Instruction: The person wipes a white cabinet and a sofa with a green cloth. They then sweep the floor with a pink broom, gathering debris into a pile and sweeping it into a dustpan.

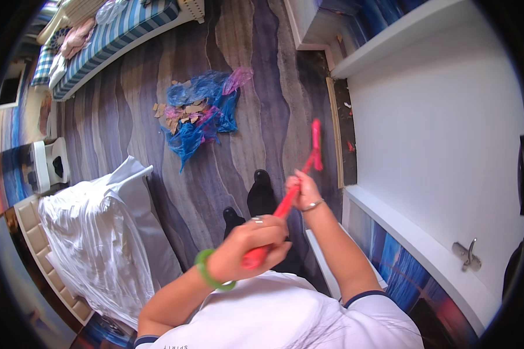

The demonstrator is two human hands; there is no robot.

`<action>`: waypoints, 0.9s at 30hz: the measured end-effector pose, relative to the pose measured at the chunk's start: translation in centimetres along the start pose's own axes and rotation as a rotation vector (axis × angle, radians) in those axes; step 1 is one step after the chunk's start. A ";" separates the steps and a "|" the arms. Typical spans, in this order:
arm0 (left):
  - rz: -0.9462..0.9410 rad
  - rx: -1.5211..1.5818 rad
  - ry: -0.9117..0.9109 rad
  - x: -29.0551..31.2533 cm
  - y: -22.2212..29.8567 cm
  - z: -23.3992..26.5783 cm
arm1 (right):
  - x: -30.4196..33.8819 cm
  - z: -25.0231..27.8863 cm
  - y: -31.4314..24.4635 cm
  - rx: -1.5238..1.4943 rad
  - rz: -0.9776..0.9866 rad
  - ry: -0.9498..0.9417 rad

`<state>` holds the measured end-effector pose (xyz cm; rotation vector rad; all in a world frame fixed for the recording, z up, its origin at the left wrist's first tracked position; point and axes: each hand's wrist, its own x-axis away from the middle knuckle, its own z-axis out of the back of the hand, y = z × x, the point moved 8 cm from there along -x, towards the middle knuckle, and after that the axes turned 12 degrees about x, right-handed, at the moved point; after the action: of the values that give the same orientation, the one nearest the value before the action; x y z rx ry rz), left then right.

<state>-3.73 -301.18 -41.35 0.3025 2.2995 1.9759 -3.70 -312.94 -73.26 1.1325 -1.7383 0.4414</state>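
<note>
Both my hands grip a long red broom [286, 202] held slantwise in front of me. My left hand [251, 241], with a green bangle at its wrist, is closed round the handle close to its near end. Farther along the handle, my right hand [304, 191] is wrapped round it too. The broom's head [316, 145] is blurred, at the far end by the door sill, and whether it touches the floor I cannot tell. On the floor ahead, left of the broom's head, lie crumpled blue plastic bags [201, 87], pink plastic [237, 79] and torn cardboard pieces [174, 119].
A bed with white bedding [99, 221] stands at the left, and a striped couch [119, 43] at the far left. A white door [431, 128] stands at the right beside a dark sill [346, 131] with small scraps. My shoes [262, 176] are on the wood-patterned floor [268, 75].
</note>
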 end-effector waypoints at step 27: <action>0.085 -0.192 0.299 6.6 2.7 9.9 | -7.9 -10.4 10.1 0.207 -0.253 -0.091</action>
<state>-7.91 -289.81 -39.91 0.0946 2.2653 2.4094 -6.00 -296.62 -73.36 1.5209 -1.6247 0.4258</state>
